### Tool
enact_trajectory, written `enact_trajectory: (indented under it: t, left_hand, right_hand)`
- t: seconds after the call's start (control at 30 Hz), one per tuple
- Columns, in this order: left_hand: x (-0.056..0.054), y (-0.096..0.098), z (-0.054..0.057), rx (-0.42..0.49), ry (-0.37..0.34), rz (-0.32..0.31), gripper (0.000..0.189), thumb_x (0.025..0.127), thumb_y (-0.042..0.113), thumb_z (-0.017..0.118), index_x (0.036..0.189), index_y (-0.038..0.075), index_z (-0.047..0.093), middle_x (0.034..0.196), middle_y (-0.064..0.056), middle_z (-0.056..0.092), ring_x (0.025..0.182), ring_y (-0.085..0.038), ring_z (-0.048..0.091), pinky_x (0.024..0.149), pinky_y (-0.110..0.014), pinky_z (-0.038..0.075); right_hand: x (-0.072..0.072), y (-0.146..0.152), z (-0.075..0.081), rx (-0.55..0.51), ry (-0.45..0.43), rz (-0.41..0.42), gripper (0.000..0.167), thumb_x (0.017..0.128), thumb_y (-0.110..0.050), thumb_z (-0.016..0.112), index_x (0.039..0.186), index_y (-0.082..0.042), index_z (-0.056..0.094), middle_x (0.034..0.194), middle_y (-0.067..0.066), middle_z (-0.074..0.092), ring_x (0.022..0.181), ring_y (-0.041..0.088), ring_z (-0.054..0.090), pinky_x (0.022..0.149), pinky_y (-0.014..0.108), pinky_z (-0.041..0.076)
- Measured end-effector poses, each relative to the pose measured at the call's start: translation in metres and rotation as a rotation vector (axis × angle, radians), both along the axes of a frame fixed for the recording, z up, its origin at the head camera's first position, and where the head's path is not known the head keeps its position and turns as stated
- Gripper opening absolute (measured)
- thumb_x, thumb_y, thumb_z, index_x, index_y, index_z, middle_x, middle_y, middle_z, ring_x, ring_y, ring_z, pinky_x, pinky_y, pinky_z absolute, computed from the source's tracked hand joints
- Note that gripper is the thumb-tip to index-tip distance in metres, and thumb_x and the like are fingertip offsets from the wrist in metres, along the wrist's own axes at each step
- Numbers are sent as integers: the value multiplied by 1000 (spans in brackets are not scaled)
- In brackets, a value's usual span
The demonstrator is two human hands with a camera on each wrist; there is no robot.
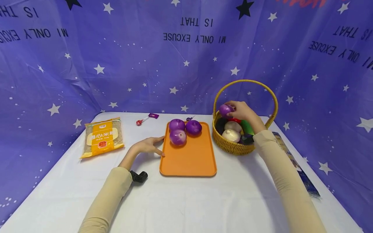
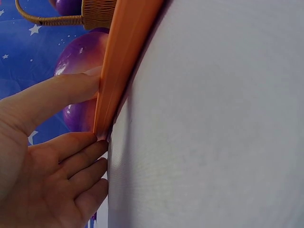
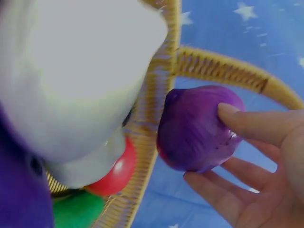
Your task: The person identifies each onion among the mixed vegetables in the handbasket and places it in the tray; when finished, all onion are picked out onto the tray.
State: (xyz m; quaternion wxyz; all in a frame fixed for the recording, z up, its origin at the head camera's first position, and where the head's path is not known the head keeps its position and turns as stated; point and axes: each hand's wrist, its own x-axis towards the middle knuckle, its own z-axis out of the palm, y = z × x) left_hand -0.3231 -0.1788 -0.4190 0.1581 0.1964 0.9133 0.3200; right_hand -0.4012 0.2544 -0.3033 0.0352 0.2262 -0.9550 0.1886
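Observation:
In the head view, my right hand [image 1: 241,110] grips a purple onion [image 1: 225,110] above the left rim of a wicker basket [image 1: 233,148]. The right wrist view shows thumb and fingers around that onion [image 3: 199,128]. My left hand [image 1: 148,145] touches the left edge of an orange tray [image 1: 189,161]; in the left wrist view its thumb lies at the tray rim [image 2: 111,80] and the other fingers are nearly straight. Three purple onions [image 1: 178,137] sit together at the tray's back left. White onions [image 1: 231,135], something red [image 1: 235,120] and something green [image 1: 247,127] lie in the basket.
A yellow food packet [image 1: 102,137] lies at the left on the white table [image 1: 186,204]. At the back are a red lollipop [image 1: 139,122] and a small purple-wrapped item [image 1: 189,119]. A dark printed packet [image 1: 297,165] lies right of the basket, whose tall handle [image 1: 244,80] arches upward.

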Motion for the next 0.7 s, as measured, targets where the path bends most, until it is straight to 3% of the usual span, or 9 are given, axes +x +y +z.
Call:
enact_trajectory:
  t: [0.33, 0.53, 0.7]
  left_hand:
    - [1, -2, 2, 1, 5, -1, 96, 75, 35, 81, 151, 6, 31, 152, -19, 33, 140, -40, 25, 113, -55, 19]
    - [0, -2, 1, 1, 1, 4, 96, 74, 36, 81, 151, 7, 30, 152, -18, 33, 140, -40, 25, 113, -56, 20]
    - [-1, -2, -1, -3, -2, 4, 97, 74, 38, 81, 152, 8, 30, 152, -18, 32, 140, -40, 25, 113, -57, 19]
  right_hand:
    - [50, -16, -3, -212, 113, 1, 52, 89, -11, 69, 138, -4, 50, 126, 26, 58, 109, 42, 58, 92, 55, 47]
    - [70, -37, -11, -278, 221, 43, 53, 88, -13, 72, 136, -7, 53, 121, 22, 62, 99, 37, 62, 86, 51, 51]
    - [81, -58, -19, -323, 203, 101, 54, 87, -15, 73, 137, -10, 54, 122, 18, 62, 104, 34, 63, 88, 48, 52]
